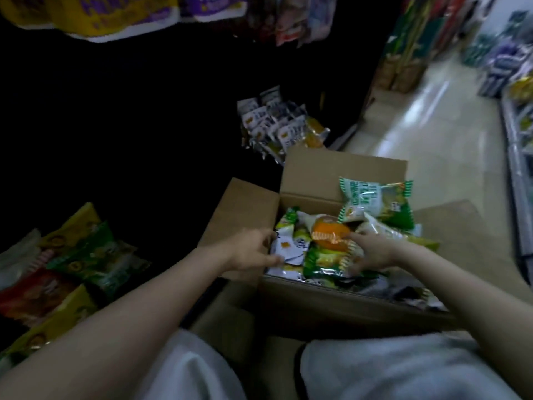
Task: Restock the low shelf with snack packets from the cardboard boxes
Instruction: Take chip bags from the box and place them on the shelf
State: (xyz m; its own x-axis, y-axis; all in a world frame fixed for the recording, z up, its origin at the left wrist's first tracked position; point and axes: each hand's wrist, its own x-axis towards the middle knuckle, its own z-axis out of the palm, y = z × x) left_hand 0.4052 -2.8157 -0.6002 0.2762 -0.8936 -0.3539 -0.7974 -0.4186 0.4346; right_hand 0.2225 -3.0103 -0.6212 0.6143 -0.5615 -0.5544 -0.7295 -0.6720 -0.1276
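An open cardboard box (pixel 314 171) stands on the floor in front of me, full of snack packets. My left hand (pixel 253 251) reaches over its left edge and pinches a white packet (pixel 288 248). My right hand (pixel 372 251) is inside the box, its fingers around an orange packet (pixel 328 232) lying on a green one (pixel 320 262). A green and white packet (pixel 375 202) sits upright at the box's far right. The low shelf (pixel 144 140) to the left is very dark, with a pile of white packets (pixel 277 122) at its far end and green, yellow and red packets (pixel 80 255) near me.
A second cardboard flap (pixel 450 226) lies to the right of the box. The tiled aisle floor (pixel 427 145) runs away at the upper right, lined with stocked shelves. Yellow and purple bags (pixel 95 13) hang overhead. My knees in light trousers (pixel 389 370) fill the bottom edge.
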